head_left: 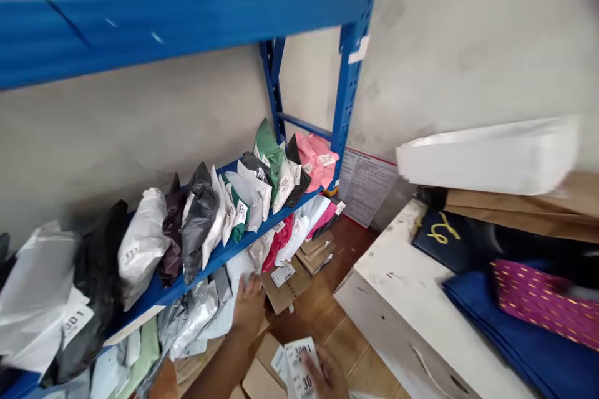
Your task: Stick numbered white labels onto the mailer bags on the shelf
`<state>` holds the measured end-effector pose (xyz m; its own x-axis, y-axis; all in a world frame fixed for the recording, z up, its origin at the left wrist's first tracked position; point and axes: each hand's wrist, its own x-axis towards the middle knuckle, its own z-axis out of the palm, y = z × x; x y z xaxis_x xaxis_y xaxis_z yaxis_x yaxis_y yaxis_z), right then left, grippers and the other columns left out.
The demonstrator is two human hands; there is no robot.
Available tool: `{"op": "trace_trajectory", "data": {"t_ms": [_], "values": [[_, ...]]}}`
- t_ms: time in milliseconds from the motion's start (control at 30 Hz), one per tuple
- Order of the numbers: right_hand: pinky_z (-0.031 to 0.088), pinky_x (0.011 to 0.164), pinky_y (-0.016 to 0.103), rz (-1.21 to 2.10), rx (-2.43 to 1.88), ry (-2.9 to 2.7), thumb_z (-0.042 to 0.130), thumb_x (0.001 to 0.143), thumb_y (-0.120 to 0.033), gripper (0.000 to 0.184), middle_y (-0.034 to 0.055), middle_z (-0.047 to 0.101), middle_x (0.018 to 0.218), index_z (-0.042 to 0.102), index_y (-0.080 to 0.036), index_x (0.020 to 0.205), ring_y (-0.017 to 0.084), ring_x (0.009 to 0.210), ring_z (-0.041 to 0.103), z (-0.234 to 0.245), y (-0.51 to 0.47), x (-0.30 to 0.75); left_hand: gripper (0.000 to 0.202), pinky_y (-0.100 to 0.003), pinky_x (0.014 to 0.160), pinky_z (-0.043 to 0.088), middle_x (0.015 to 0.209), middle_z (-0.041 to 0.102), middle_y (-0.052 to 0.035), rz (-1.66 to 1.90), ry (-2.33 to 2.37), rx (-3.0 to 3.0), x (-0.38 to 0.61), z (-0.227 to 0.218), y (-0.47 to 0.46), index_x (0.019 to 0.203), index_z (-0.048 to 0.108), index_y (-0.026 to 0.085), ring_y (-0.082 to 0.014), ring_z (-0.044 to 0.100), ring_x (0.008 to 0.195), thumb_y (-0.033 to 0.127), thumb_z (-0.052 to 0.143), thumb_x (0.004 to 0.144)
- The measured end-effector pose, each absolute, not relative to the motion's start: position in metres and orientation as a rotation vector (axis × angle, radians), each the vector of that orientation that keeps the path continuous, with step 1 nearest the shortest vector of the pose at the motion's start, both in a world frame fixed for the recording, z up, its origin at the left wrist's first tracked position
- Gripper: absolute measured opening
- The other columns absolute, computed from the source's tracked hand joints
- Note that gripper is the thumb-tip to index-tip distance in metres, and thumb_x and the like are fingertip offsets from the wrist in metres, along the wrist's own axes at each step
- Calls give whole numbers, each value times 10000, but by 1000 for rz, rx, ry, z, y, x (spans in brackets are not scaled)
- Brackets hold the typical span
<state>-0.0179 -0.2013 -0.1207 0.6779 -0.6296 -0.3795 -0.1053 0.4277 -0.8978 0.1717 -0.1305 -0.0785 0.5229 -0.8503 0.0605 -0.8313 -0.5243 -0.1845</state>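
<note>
I see blue rack [187,22]. Under its lower board, white bag [239,264] lies just ahead of left hand [249,307], nearer one; fingers extended, no grasp visible, contact I cannot tell. Before rack, right hand [329,376] pinches label sheet [297,366], long side roughly toward rack.

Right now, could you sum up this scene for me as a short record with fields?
left hand: fingers extended among the parcels under the blue shelf; whether it grips one is unclear
right hand: holding a white label sheet printed with large numbers
on the shelf: a row of bagged parcels, many labelled, with a pink bag at the far end
floor: brown cardboard parcel, label facing up
right side: white stand bearing folded blue material
wall: red-edged printed notice
</note>
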Motion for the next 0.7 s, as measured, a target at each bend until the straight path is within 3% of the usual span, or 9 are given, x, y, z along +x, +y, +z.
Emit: {"op": "trace_trajectory", "data": {"t_ms": [133,267,367,467,600,700], "values": [[494,597,286,-302,-1053,793,629,705,-613,452,51,666,694,646,-171,796,201,657,614,-133,-244,13,353,-503,1004,397,1047,689,-99,-216,1383,-2568,206,-84,-102,887,677,191,-262,585,1081,14,381,812],[497,698,311,-271,-1203,750,550,768,-598,435,82,683,806,619,-179,860,245,806,635,-148,-259,47,208,-463,972,373,988,679,-57,-520,1440,-2462,212,-71,-60,894,656,223,-254,573,982,108,494,833],[461,664,304,-208,-1426,552,434,851,-517,373,58,645,736,587,-179,822,206,707,601,-156,-245,84,179,-403,896,389,1014,673,-43,-620,1414,-2455,213,-70,-49,890,656,241,-255,546,980,132,533,820],[386,603,278,-108,-1570,380,490,829,-392,251,-7,542,601,550,-197,683,162,601,520,-159,-231,122,187,-376,848,411,1028,673,-42,-600,1391,-2506,213,-76,-55,915,656,241,-263,534,993,130,539,821],[328,571,255,31,-1621,265,560,750,-252,171,-40,467,539,527,-198,590,128,550,451,-163,-234,139,276,-365,929,446,1171,601,-70,-335,1562,-2797,202,-83,-76,1076,613,240,-245,508,1123,139,527,834],[290,520,237,175,-1610,186,575,735,-257,235,-54,412,499,486,-188,528,108,505,403,-159,-246,120,343,-369,954,467,1271,503,-107,-333,1578,-3264,177,-88,-86,1167,545,232,-233,494,1185,209,570,826]]}}
